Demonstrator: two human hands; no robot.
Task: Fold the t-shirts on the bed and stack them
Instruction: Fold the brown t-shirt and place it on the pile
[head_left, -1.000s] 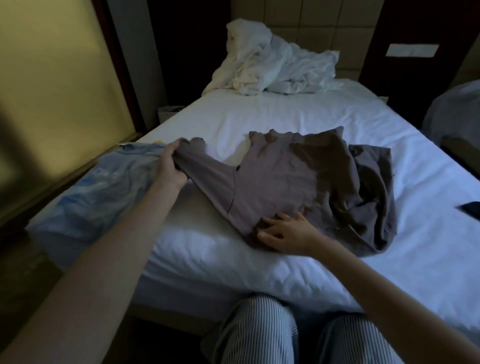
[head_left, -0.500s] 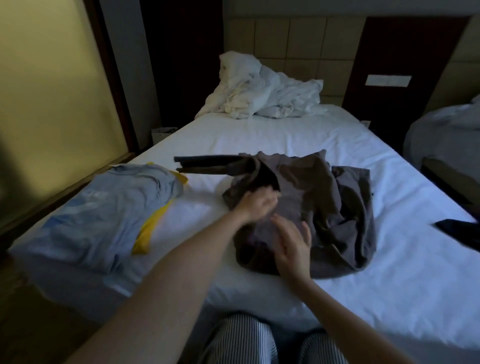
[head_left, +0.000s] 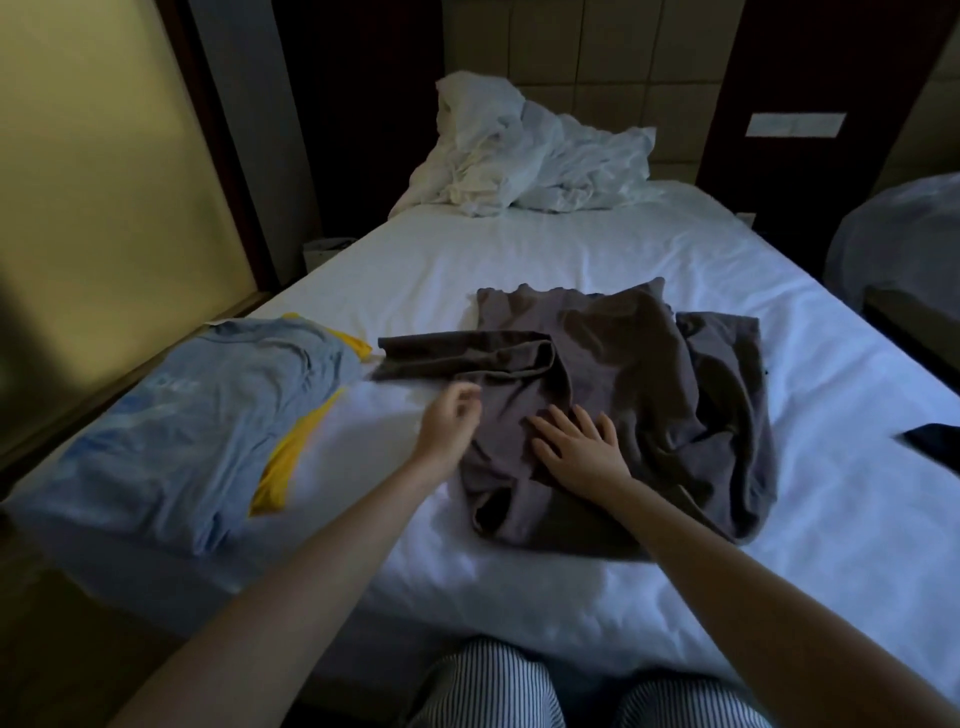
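A grey-brown t-shirt (head_left: 639, 374) lies rumpled in the middle of the white bed (head_left: 571, 249), one sleeve folded across and pointing left. My right hand (head_left: 582, 449) rests flat on the shirt's near part, fingers spread. My left hand (head_left: 449, 421) hovers at the shirt's left edge with loosely curled fingers, holding nothing. At the bed's left edge lies a light blue t-shirt (head_left: 202, 410) on top of a yellow one (head_left: 291, 452), of which only strips show.
A heap of crumpled white bedding (head_left: 524, 156) sits at the headboard. A dark object (head_left: 935, 441) lies at the bed's right edge. A wall runs along the left, a second bed stands at the right. My striped trouser knees touch the bed's near edge.
My left hand carried the grey sleeve from the left across onto the shirt, let it go and drew back. My right hand stayed on the shirt.
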